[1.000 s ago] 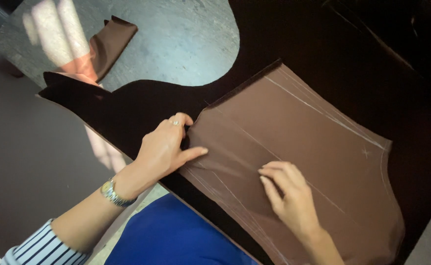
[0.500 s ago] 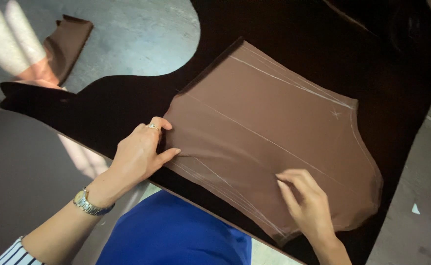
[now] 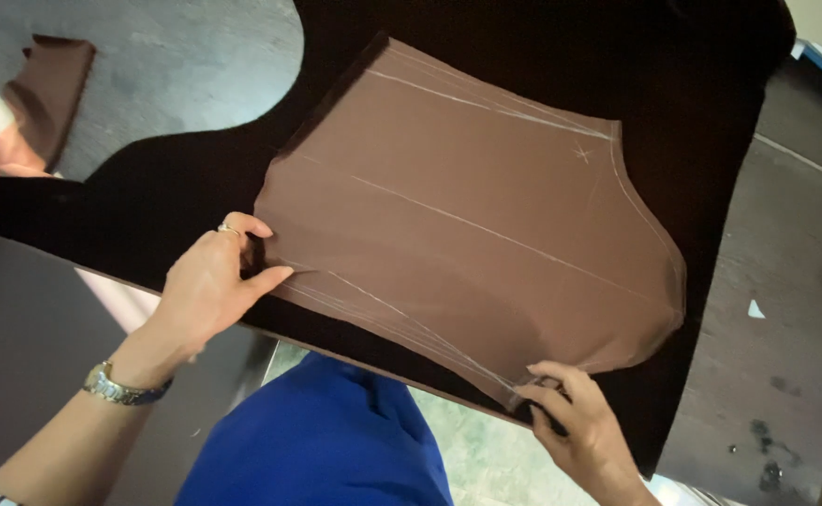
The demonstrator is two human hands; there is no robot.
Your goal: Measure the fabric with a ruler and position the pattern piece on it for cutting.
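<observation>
Head cam: both hands, left hand (image 3: 207, 292) & right hand (image 3: 575, 422), prob. pinch brown panel (image 3: 467, 234) edges.

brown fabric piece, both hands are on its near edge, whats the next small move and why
Probably a gentle outward pull with both hands to flatten the brown fabric piece on the black cloth. The left hand pinches its left corner and the right hand grips the lower corner, where the chalk lines converge; slight ripples show along that near edge between them.
</observation>
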